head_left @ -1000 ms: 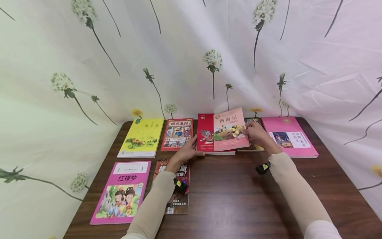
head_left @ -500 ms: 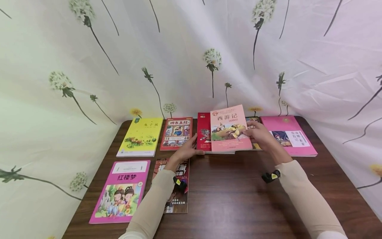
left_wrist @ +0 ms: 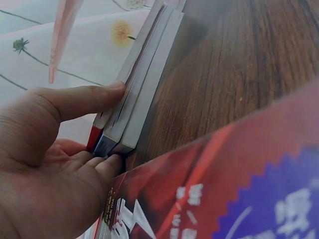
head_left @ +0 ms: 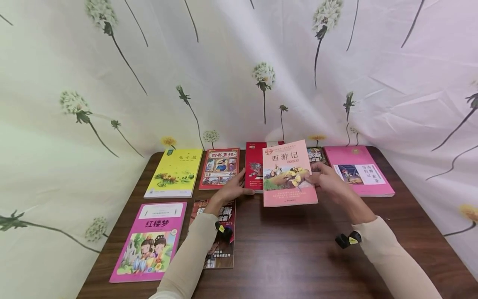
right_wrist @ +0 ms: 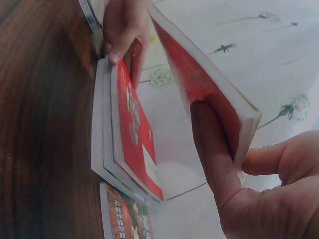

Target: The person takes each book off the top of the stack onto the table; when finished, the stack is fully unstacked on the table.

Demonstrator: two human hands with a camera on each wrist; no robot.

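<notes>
My right hand (head_left: 330, 185) grips a pink paperback (head_left: 285, 172) by its right edge. Its thumb lies on the cover and its fingers go beneath, as the right wrist view shows. The book hangs tilted above a small stack with a red book (right_wrist: 132, 122) on top. My left hand (head_left: 232, 191) touches the near left corner of that stack. In the left wrist view the extended thumb (left_wrist: 94, 99) rests against the page edges, and the fingers lie by the spines. Partly under the left forearm is a dark red and brown book (left_wrist: 249, 174).
A yellow book (head_left: 174, 174), a red comic-covered book (head_left: 220, 166) and a magenta book (head_left: 151, 241) lie on the left. To the right of the stack lies a dark-covered book (head_left: 316, 154), then a thick pink book (head_left: 358, 170). A flowered cloth (head_left: 224, 83) hangs behind the table.
The pink paperback has come up off the red book and moved slightly left, then toward me, in my right hand. My left hand has stayed by the stack's corner.
</notes>
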